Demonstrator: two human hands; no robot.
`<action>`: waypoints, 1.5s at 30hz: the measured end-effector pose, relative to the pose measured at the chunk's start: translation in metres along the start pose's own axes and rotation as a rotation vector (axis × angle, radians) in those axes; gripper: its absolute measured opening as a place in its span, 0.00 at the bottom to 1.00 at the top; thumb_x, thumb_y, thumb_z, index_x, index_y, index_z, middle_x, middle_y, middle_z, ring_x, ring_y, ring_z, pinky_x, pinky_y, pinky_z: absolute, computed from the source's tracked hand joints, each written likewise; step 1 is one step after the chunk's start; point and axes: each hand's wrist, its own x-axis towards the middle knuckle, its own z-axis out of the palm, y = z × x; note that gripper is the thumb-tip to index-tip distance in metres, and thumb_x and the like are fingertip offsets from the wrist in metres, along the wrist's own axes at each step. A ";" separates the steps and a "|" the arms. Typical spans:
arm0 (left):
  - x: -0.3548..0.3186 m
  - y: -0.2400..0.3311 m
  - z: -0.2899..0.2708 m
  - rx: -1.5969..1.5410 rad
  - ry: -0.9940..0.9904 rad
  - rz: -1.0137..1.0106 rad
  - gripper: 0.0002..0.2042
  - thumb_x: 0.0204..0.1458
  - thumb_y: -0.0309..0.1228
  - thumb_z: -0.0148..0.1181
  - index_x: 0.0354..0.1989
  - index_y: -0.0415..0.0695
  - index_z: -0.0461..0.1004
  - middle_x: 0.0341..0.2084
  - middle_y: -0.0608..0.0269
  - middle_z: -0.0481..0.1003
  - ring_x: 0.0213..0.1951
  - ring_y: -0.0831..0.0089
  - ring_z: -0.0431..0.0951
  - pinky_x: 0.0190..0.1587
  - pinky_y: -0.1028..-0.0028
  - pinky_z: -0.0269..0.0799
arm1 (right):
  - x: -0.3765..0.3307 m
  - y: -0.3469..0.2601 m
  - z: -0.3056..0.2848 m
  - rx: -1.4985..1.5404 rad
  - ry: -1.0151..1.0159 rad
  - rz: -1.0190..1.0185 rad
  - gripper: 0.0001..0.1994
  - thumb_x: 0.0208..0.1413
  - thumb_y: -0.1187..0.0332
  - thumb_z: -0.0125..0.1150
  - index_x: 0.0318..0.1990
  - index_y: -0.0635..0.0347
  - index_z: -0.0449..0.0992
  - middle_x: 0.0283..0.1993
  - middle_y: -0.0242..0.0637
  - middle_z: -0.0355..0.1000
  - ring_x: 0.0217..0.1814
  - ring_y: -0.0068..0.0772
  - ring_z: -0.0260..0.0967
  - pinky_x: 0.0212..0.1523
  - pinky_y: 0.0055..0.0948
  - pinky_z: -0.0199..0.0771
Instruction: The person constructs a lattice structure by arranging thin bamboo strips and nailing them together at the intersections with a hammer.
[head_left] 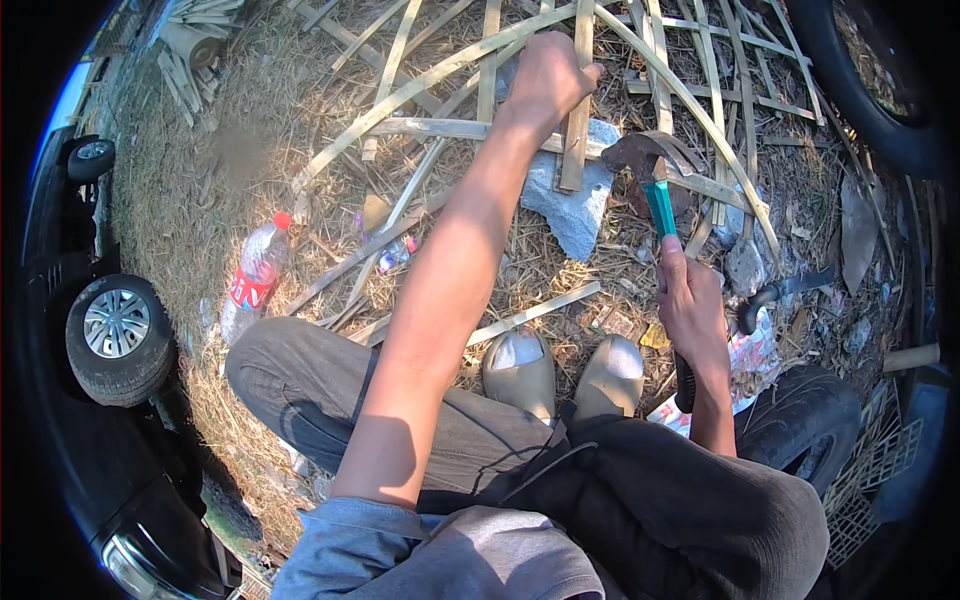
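Observation:
My left hand (pixel 548 85) is stretched far forward, closed on an upright bamboo strip (pixel 574 150) in a frame of crossed slats. A curved bamboo slat (pixel 430 80) passes beneath that hand, and another curved slat (pixel 690 100) bends off to the right. Under the strip's lower end lies a pale grey stone (pixel 575 215). My right hand (pixel 692 310) is wrapped round a hammer (pixel 660 205) with a green and black handle. The rusty hammer head is close to the end of a crosswise slat, right of the stone; whether they touch I cannot tell.
On the left, a plastic bottle (pixel 258 275) with a red cap lies on dry grass beside a parked black car (pixel 60 420). A black-handled knife (pixel 785 297) lies at right. Tyres (pixel 805 415) stand near my right knee and at the far right. Loose slats (pixel 535 312) lie before my shoes.

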 end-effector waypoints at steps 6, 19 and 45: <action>0.003 0.002 -0.004 0.036 -0.069 -0.032 0.19 0.51 0.42 0.72 0.29 0.34 0.81 0.21 0.47 0.80 0.29 0.57 0.83 0.39 0.61 0.76 | -0.001 -0.004 -0.002 -0.058 0.008 -0.029 0.35 0.74 0.43 0.42 0.25 0.69 0.67 0.18 0.36 0.58 0.24 0.27 0.53 0.27 0.39 0.58; -0.007 -0.002 0.004 -0.019 -0.003 -0.004 0.17 0.54 0.41 0.71 0.36 0.35 0.83 0.21 0.49 0.80 0.27 0.62 0.83 0.38 0.62 0.76 | 0.001 -0.002 0.001 -0.040 0.010 -0.038 0.35 0.74 0.43 0.43 0.24 0.70 0.67 0.17 0.37 0.56 0.22 0.27 0.52 0.25 0.39 0.57; 0.001 0.012 0.012 0.483 -0.094 0.077 0.20 0.63 0.43 0.47 0.35 0.47 0.86 0.34 0.54 0.85 0.39 0.57 0.87 0.42 0.58 0.82 | 0.000 -0.014 0.005 0.078 -0.019 -0.109 0.30 0.75 0.45 0.44 0.21 0.56 0.65 0.18 0.21 0.55 0.18 0.14 0.50 0.19 0.24 0.49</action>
